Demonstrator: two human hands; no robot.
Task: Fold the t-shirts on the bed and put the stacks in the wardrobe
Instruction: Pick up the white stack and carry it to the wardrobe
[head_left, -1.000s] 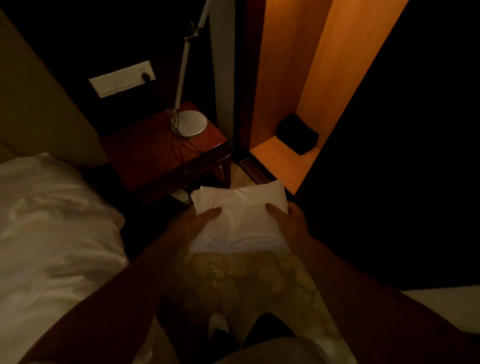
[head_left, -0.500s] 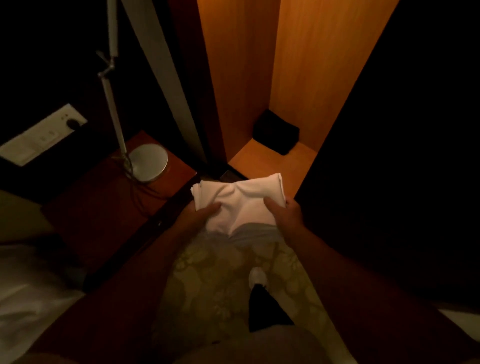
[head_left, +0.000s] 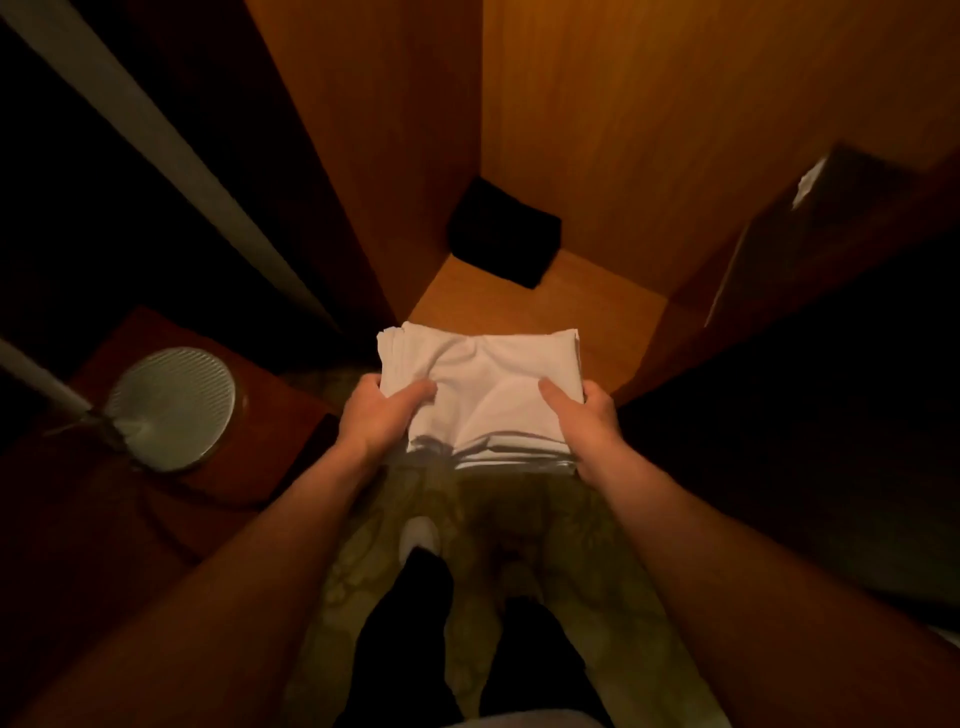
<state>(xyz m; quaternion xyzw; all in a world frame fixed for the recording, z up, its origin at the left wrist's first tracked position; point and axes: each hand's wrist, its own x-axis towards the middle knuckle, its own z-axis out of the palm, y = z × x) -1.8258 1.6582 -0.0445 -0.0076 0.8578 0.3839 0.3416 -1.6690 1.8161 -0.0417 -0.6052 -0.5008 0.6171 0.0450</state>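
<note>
White stack of shirts (head_left: 480, 384) carried level, left hand (head_left: 375, 415) and right hand (head_left: 583, 422) each gripping a side edge, thumbs on top. Just beyond: wardrobe shelf (head_left: 597, 312), black bundle (head_left: 503, 236) at its back-left corner. Keep stack flat; set down on front edge.

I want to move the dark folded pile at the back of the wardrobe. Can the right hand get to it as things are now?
Probably not yet: the right hand and the left hand both grip the white stack. The way over the wardrobe floor to the dark pile looks free.
</note>
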